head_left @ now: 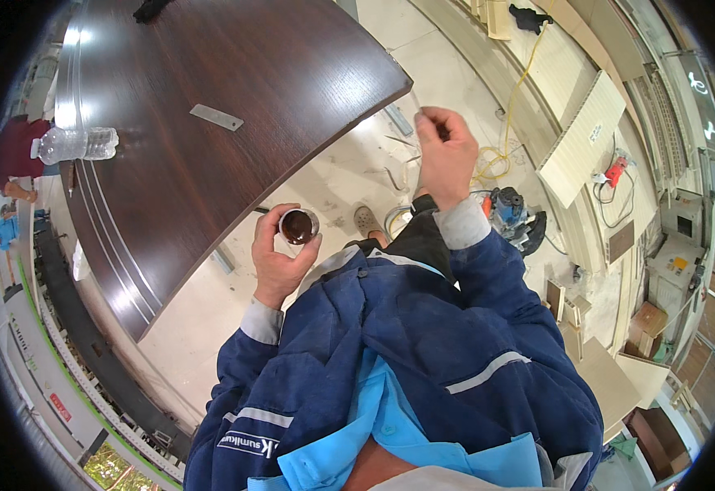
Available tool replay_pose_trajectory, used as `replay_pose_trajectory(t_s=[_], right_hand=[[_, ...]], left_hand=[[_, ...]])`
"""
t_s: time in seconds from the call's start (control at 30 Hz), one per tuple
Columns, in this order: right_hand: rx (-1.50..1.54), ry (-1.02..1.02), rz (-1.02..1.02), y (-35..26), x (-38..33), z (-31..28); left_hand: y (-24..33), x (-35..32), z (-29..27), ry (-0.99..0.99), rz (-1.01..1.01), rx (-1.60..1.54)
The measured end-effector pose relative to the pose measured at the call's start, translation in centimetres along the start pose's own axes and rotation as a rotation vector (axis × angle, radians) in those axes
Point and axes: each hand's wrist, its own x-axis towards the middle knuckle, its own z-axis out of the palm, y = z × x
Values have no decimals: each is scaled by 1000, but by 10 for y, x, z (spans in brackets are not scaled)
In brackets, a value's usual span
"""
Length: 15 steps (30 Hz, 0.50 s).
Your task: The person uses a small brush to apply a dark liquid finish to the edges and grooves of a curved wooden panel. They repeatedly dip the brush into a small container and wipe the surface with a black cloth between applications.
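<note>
Stain, dark brown, fills a small open cup (298, 226) that the left hand (280, 258) grips around its wall, just off the dark tabletop (210, 123) edge. Right hand (446, 151) is raised, fingers pinched on something thin, too small to tell. Tabletop already looks evenly dark and glossy; a metal plate (216, 118) and plastic bottle (75, 144) lie on it.

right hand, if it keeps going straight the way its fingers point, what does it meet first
Probably the corner of the dark wooden tabletop: the right hand points up and left toward it, fingers pinched. Depth is unclear, so it might pass beside it.
</note>
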Motion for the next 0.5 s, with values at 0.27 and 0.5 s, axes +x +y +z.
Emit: replay_pose_trajectory(t_s=[0.27,0.5], right_hand=[[-210,-154,-79,5,-8,2],[-333,-168,-92,1,15,-15]], left_hand=[[-11,-7,-12,7,5,-23],[7,-4,-22,-1,68,14]])
